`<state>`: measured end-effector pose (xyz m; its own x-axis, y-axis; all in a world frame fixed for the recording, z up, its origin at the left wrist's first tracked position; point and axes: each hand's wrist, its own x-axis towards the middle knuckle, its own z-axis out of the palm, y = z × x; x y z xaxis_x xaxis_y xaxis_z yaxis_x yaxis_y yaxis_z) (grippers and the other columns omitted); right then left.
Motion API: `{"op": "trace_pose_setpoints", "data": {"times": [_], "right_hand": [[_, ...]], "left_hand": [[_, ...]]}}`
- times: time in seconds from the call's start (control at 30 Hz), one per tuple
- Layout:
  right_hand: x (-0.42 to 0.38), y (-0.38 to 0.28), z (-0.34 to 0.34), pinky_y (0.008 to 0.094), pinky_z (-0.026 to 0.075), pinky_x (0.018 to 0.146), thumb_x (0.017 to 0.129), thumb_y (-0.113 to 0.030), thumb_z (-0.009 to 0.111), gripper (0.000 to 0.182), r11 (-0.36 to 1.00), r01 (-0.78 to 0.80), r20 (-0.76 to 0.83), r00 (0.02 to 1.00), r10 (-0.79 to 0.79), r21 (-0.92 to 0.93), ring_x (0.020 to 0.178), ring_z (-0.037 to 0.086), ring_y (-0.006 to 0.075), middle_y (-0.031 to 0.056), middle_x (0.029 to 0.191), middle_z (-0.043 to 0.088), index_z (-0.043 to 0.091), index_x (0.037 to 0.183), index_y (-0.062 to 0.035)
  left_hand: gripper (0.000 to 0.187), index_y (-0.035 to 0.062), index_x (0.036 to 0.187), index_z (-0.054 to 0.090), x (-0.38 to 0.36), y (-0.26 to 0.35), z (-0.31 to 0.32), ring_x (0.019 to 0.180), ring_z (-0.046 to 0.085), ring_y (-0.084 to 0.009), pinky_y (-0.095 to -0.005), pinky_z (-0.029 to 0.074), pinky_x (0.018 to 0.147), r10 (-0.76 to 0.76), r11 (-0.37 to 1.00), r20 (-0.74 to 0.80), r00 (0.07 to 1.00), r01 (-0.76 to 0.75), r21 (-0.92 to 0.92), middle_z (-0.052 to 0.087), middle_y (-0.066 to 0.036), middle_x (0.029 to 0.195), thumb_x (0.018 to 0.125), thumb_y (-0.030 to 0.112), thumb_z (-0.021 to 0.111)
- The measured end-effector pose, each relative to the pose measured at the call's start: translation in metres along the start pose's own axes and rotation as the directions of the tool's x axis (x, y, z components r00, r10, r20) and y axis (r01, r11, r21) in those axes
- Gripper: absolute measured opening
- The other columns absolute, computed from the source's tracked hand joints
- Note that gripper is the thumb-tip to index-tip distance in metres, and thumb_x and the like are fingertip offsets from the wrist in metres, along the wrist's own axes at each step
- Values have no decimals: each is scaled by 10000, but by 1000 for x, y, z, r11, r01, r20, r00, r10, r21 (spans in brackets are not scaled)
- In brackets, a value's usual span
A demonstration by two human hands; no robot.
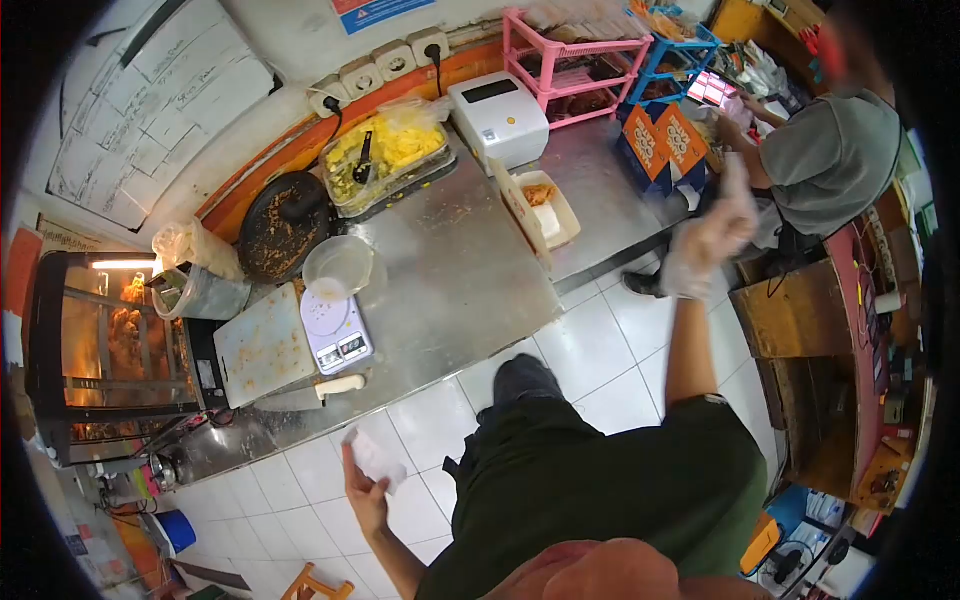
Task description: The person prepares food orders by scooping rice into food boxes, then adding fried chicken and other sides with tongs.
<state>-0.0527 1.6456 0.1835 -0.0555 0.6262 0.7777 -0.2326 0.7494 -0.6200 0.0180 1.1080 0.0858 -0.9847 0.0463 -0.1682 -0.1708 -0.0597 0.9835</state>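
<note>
Low over the floor, in front of the counter, my left hand pinches a thin, whitish crumpled sheet between thumb and fingers. My right hand is stretched out toward the far right, smeared by motion. It wears a clear plastic glove, loose at the wrist. Past the counter's edge, it is nearest to the co-worker's side and the printed boxes. An opened takeaway box with orange-brown food and something white inside stands on the steel counter.
A co-worker stands at the far right. Along the counter are a label printer, tray of yellow food, dark pan, plastic tub, kitchen scale, cutting board and knife. A lit heated cabinet stands left.
</note>
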Motion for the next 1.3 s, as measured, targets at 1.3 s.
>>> {"op": "trace_pose_setpoints", "data": {"times": [1.3], "right_hand": [[-193,-10,510,377,496,788,756,-147,629,322,283,823,775,-563,288,493,985,621,257,116,1064,638,629,1068,-69]], "left_hand": [[912,-10,1428,101,136,-3,80,1201,438,-231,-341,388,951,-15,892,-34,999,-2,-452,302,-188,1409,650,-199,538]]}}
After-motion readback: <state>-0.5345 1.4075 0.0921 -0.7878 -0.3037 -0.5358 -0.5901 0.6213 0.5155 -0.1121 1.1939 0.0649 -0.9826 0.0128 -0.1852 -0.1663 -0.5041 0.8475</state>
